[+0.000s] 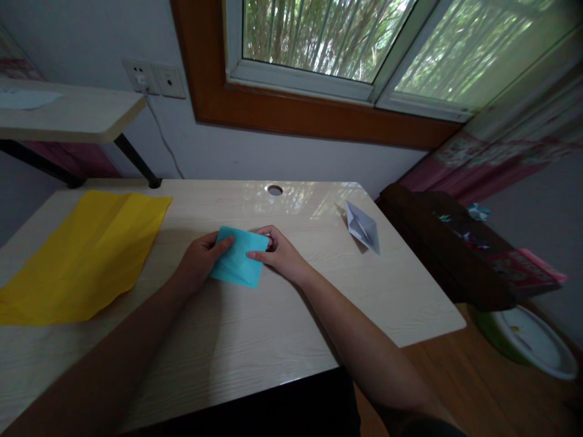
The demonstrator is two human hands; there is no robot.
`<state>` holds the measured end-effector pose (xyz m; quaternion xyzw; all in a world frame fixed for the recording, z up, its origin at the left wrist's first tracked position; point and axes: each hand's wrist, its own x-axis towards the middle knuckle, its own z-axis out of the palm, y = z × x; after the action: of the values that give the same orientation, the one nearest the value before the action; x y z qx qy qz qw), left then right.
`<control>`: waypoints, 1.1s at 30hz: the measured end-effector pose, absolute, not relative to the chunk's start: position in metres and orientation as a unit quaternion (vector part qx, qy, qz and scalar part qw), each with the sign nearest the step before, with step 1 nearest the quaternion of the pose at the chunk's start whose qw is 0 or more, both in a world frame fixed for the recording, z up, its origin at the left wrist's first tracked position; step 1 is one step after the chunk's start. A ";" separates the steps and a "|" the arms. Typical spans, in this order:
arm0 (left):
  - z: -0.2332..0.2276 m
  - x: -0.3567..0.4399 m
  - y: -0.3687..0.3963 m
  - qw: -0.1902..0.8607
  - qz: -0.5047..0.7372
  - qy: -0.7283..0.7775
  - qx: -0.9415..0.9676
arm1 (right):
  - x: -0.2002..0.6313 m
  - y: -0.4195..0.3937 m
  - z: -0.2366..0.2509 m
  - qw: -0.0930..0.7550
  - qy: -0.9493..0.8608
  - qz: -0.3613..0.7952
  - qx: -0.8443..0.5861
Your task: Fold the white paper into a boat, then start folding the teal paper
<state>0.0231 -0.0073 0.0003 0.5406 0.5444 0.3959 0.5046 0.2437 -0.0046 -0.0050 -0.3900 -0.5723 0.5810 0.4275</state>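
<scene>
Turquoise paper (237,262): folded sheet lying flat on the desk, just left of the frame's centre, tilted so its lower corner points toward the bottom of the frame; both hands bear on it
Left fingers (223,244): held together and laid over the sheet's upper left corner, thumb side on top of the paper, pressing it down rather than lifting it
Left hand (200,258): sits against the sheet's left edge, its forearm running down to the lower left corner of the frame
Right fingers (257,256): one fingertip stretched out flat on the sheet's right half, the others curled at its upper right corner; whether they nip the edge cannot be told
Right hand (280,252): touches the sheet's right edge, its forearm leading off to the lower right
Desk (255,340): pale wood-grain top filling the middle of the frame, with a round cable hole (274,190) near its far edge, above the hands
Yellow paper (86,255): large creased sheet spread flat at the left of the frame, well apart from the hands
White folded paper (363,227): small pointed shape standing on the desk right of centre, apart from the right hand
Shelf (68,112): upper left of the frame, with a wall socket (155,77) beside it
Window (364,42): along the top, green growth outside
Basin (532,340): on the floor at the lower right
</scene>
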 end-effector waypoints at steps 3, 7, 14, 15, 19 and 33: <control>0.002 0.023 -0.007 0.477 0.400 0.562 0.545 | 0.242 -0.006 -0.004 0.433 -0.555 0.605 -0.372; 0.004 0.023 -0.008 0.463 0.408 0.564 0.549 | 0.241 -0.006 -0.002 0.467 -0.546 0.598 -0.356; 0.002 0.024 -0.009 0.499 0.430 0.537 0.527 | 0.243 -0.004 -0.001 0.492 -0.555 0.573 -0.349; 0.002 0.024 -0.009 0.501 0.434 0.534 0.525 | 0.243 -0.004 -0.001 0.493 -0.555 0.571 -0.352; 0.004 0.025 -0.009 0.504 0.448 0.536 0.508 | 0.243 -0.005 0.000 0.504 -0.549 0.562 -0.358; -0.003 0.020 -0.007 0.464 0.460 0.561 0.508 | 0.245 0.000 0.001 0.487 -0.540 0.589 -0.354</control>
<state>0.0202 -0.0073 -0.0026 0.5077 0.5612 0.4602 0.4642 0.2451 -0.0002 0.0014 -0.3535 -0.5397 0.5890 0.4866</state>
